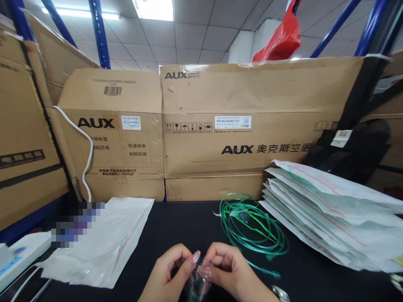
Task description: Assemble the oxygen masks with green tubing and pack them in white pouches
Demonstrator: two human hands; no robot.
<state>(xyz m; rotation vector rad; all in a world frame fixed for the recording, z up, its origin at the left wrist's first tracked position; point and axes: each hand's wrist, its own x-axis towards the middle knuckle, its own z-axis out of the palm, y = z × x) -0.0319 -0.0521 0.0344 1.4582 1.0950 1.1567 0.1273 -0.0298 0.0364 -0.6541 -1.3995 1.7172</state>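
Note:
At the near edge of the black table, my left hand and my right hand are close together, thumbs and forefingers pinched. Between them is a clear, shiny plastic piece with a greenish tint low down. The fingers and the bottom of the frame hide part of it, so its kind cannot be told. Just beyond my right hand lies a loose coil of green clear tubing, with a bright green strap across it and a small clear fitting among its loops. One tube end points towards the right hand's side.
A stack of white plastic mailer bags stands at the right. On the left lies another white plastic bag, near a white power strip and a white cable. Large cardboard panels wall off the back of the black table.

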